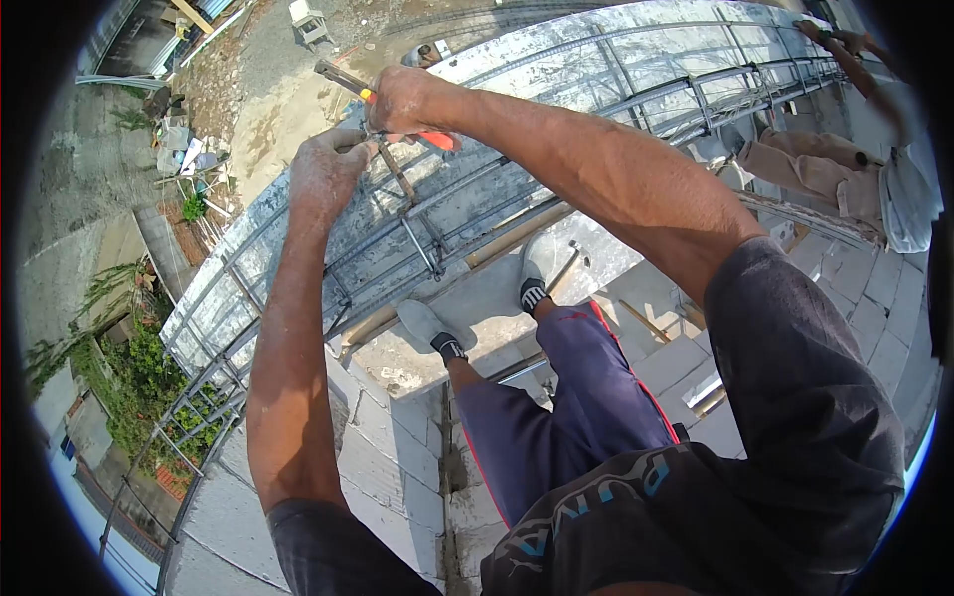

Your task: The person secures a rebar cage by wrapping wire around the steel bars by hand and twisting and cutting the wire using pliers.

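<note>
My right hand [405, 99] is closed around a pair of pliers [341, 76] with red-orange handles, the metal jaws pointing up and left. Close below it, my left hand [328, 171] has its thumb and fingers pinched together at the end of a short rebar [397, 171]. What sits between those fingertips is too small to make out. Both hands are over a long rebar cage [417, 243] lying along a pale, stained formwork panel [477, 204].
My feet stand on a narrow concrete ledge [477, 313] above block walls [388, 467]. At the right, another person [845, 174] reaches to the cage's far end. Beyond the panel the ground drops lower, with a white chair [309, 22], debris and plants [149, 387].
</note>
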`<state>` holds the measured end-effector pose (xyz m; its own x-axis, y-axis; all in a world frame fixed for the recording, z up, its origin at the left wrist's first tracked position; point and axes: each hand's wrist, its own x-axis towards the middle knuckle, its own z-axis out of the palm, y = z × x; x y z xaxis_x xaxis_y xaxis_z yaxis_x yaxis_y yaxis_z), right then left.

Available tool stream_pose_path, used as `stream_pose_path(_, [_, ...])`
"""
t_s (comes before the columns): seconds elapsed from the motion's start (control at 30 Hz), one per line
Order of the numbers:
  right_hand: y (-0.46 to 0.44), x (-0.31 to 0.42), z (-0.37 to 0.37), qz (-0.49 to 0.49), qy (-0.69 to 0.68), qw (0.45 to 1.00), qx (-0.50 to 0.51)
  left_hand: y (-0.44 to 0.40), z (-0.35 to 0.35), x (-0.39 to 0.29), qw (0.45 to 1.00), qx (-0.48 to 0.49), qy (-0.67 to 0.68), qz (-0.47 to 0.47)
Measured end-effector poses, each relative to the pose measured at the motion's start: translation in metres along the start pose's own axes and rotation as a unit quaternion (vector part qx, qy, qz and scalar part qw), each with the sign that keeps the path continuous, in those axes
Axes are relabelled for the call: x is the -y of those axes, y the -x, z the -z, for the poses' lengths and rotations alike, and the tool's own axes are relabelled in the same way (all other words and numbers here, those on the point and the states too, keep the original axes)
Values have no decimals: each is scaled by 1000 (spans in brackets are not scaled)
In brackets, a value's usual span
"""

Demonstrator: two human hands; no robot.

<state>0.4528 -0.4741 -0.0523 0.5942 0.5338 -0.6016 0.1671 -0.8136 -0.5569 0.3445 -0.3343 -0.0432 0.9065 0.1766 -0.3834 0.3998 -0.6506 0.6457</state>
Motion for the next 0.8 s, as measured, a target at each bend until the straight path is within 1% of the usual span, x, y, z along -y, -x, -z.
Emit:
stream_pose_path(0.07, [8,-1,5,56,21,998,-8,1,-6,4,999,-19,12,-49])
stream_pose_path(0.13, [8,-4,5,79,21,997,1,0,-7,-6,997,-31,-54,-40])
stream_pose_path(0.17, [5,-4,5,76,11,997,13,0,-7,-9,995,-38,-88,-36])
stream_pose_path(0.27, [-3,-13,-1,90,-17,996,14,-2,-7,-8,998,-45,-53,1])
stream_pose_path(0.37, [1,-9,1,100,26,995,9,-8,-6,-8,995,-25,42,86])
stream_pose_path(0.43, [9,-2,3,96,51,994,-17,-15,-6,-6,984,-16,122,131])
stream_pose_path(0.5, [14,1,1,88,50,993,-66,-20,-7,-6,965,-5,200,170])
stream_pose_path(0.6, [12,3,-3,70,41,994,-70,-21,-5,-8,933,1,290,214])
stream_pose_path(0.67, [11,2,-2,70,6,996,-47,-19,-6,-10,915,-16,325,238])
stream_pose_path(0.7, [9,0,-2,70,-11,997,-35,-18,-7,-9,908,-11,348,232])
stream_pose_path(0.77, [9,-8,0,143,42,988,-41,-15,-10,-6,893,-1,394,219])
stream_pose_path(0.8, [7,-11,0,180,69,980,-43,-15,-11,-6,894,-3,391,218])
